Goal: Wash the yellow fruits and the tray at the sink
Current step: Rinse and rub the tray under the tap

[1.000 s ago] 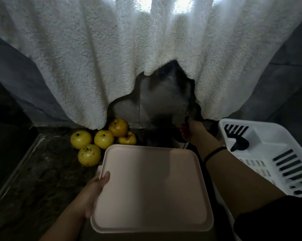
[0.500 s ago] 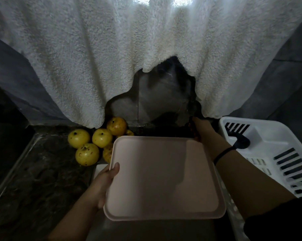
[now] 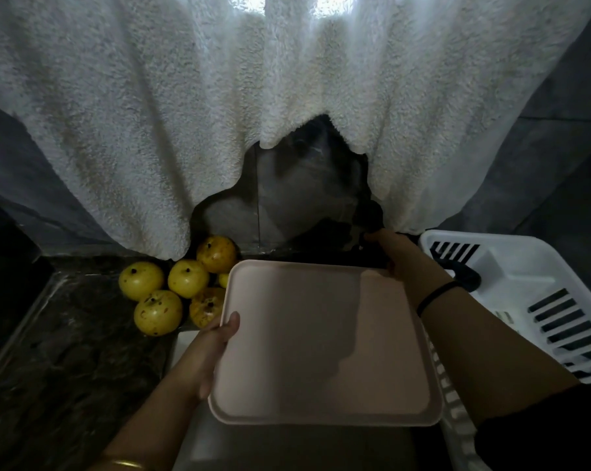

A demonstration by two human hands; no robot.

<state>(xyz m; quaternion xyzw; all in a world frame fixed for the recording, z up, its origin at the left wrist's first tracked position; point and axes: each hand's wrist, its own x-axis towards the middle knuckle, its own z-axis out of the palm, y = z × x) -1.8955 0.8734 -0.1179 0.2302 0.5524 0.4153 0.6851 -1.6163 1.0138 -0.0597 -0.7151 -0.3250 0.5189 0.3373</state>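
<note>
big white fluffy towel [image 3: 185,113] hangs across 12 o'clock and fills the upper half of the view. there's an arched gap in its lower edge, with dark wall behind it.

dark marbled stone worktop [image 3: 66,351] runs from 7 to 9 o'clock.

pale pink square plastic tray [image 3: 321,341] sits centre frame toward 6 o'clock. it's held up roughly level and empty, over a pale sink basin [image 3: 199,436] that shows below its 7 o'clock corner.

white slotted plastic dish rack [image 3: 542,300] is at 3 to 4 o'clock, just beside the tray. a black utensil [image 3: 467,275] lies in the rack's near corner.

left hand [image 3: 216,345] is grasping the tray at its 9 o'clock edge, thumb on top of the rim and fingers under it.

right hand [image 3: 392,253] is past the tray's 1 o'clock corner, reaching at something dark by the towel hem. the fingers are lost in shadow, so can't tell if it's clenched or loose.

round yellow fruits [image 3: 158,312] sit clustered on the worktop at the tray's 10 o'clock, touching each other. six are visible, and the tray edge partly hides two of them. some have brown spots.

there's a black band [image 3: 436,295] on the right wrist and a gold bangle [image 3: 124,464] on the left wrist at 7 o'clock.
</note>
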